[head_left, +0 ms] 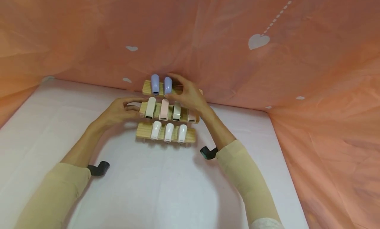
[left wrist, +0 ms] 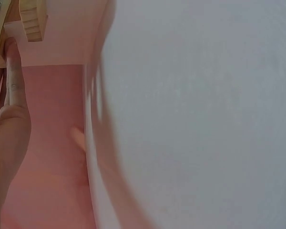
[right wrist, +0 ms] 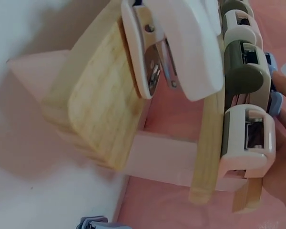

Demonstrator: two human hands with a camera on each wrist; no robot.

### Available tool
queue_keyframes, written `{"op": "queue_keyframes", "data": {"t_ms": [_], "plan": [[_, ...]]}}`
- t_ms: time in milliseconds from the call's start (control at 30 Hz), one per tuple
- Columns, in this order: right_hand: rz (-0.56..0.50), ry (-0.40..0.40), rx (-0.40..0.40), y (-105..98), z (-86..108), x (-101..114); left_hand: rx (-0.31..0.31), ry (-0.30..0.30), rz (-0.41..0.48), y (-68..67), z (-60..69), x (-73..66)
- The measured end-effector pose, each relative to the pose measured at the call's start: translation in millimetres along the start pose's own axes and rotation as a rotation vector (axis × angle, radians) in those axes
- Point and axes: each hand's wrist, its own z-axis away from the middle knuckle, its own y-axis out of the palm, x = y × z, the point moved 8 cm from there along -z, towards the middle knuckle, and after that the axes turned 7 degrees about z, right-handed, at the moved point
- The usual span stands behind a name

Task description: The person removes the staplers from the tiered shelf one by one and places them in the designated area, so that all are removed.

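The left forearm (head_left: 80,143) slants inward, bare beyond its sleeve (head_left: 54,192), to the left hand (head_left: 117,110), whose fingers and thumb grip the left end of the stand's middle board (head_left: 185,113). The right forearm (head_left: 218,128) leans in past that board's right end; the right hand (head_left: 191,95) arches over the top board (head_left: 146,87), thumb and fingertip spaced in a pinch.

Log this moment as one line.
left hand: holds middle shelf, left end | right hand: pinches right purple stapler at top shelf | bottom shelf: three white staplers
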Motion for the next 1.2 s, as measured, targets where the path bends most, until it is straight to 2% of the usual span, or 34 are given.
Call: {"op": "queue_keyframes", "data": {"t_ms": [133, 367, 600, 800, 967, 1067, 1200], "plan": [[0.045, 0.007, -0.004, 0.0, -0.8, 0.2, -0.005, 0.012, -0.026, -0.5, -0.8, -0.7], [0.055, 0.023, -0.039, -2.2, 2.4, -1.8, -0.034, -0.018, -0.028, -2.3, 0.8, 3.0], [-0.048, 0.020, -0.060, -5.3, 7.5, -6.5, -0.030, -0.022, -0.070, -3.6, 1.3, 3.8], [-0.183, -0.017, -0.030, -6.2, 11.8, -8.5, -0.026, -0.018, -0.043, -1.9, 0.8, 4.9], [-0.231, -0.003, -0.017, -17.1, 23.4, 3.2, -0.028, 0.002, -0.038, 0.0, -0.7, 5.1], [-0.192, 0.030, -0.031, -27.1, 31.1, 10.2, -0.024, -0.002, -0.031, 0.1, -1.4, 4.8], [-0.138, 0.066, -0.055, -36.2, 37.2, 6.7, -0.025, -0.026, -0.015, 0.4, -0.9, 4.6]]}}
